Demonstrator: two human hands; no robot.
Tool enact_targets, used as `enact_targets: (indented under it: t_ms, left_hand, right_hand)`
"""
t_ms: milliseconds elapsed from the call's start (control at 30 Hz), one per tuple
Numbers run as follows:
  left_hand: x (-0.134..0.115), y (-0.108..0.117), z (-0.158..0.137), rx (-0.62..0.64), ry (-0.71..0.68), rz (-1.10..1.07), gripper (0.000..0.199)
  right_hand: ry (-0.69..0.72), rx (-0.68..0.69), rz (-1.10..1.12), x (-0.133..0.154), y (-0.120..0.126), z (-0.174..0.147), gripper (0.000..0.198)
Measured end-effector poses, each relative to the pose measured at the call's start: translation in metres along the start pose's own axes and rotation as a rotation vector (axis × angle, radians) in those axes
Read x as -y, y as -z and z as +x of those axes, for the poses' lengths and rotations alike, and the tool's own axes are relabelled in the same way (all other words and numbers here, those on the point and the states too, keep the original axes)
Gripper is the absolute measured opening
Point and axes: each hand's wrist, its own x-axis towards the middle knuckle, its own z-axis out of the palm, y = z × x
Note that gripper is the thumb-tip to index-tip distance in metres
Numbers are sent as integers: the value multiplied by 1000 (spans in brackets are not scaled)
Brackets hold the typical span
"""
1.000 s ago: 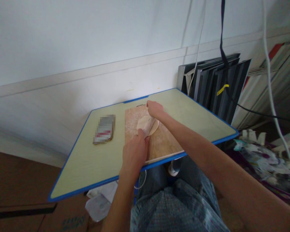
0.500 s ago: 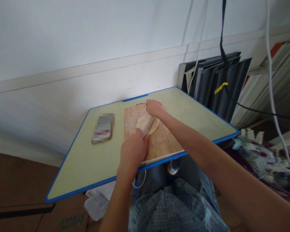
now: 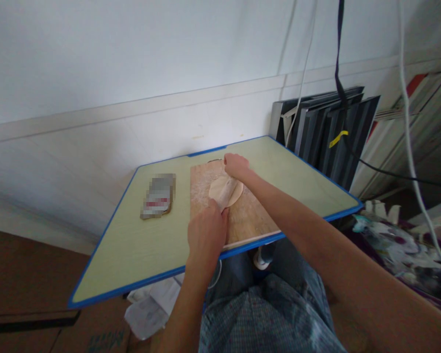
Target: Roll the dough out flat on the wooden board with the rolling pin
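A pale, floury rolling pin [image 3: 227,191] lies slantwise across a flat round of dough [image 3: 216,187]. Its near end is gripped by my left hand [image 3: 208,229], close to the front of the wooden board [image 3: 255,223]. My right hand [image 3: 236,165] is closed around the far end, near the back of the board. The dough rests on the floured board, with its edges showing on both sides of the pin. Both ends of the pin are hidden in my fingers.
The board lies on a pale green table [image 3: 132,260] with a blue rim. To the left sits a blurred flat package [image 3: 158,196]. Dark panels [image 3: 327,132] lean beyond the table's right corner, and a white cable [image 3: 407,108] hangs at the right.
Along with the rolling pin, my left hand has shifted slightly right over the dough. My right hand stays at the far end. The whole view has moved a little.
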Motion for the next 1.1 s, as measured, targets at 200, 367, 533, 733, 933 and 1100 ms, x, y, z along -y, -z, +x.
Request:
enact_targets:
  t_ms: [200, 367, 533, 733, 933, 1100]
  left_hand:
    - [1, -2, -1, -11, -1, -7, 27]
    - [2, -5, -2, -25, -21, 1, 25]
    - [2, -3, -3, 0, -21, 0, 25]
    - [1, 0, -2, 20, -12, -28, 23]
    - [1, -2, -3, -12, -13, -73, 22]
    - [1, 2, -3, -4, -65, -59, 19]
  right_hand:
    - [36, 34, -15, 5, 1, 3, 31]
    - [10, 21, 15, -1, 2, -3, 32]
    - [10, -22, 70, -11, 1, -8, 31]
    - [11, 11, 4, -6, 2, -6, 28]
    - [-7, 49, -49, 10, 0, 5, 29]
    - [-26, 39, -7, 3, -2, 1, 28]
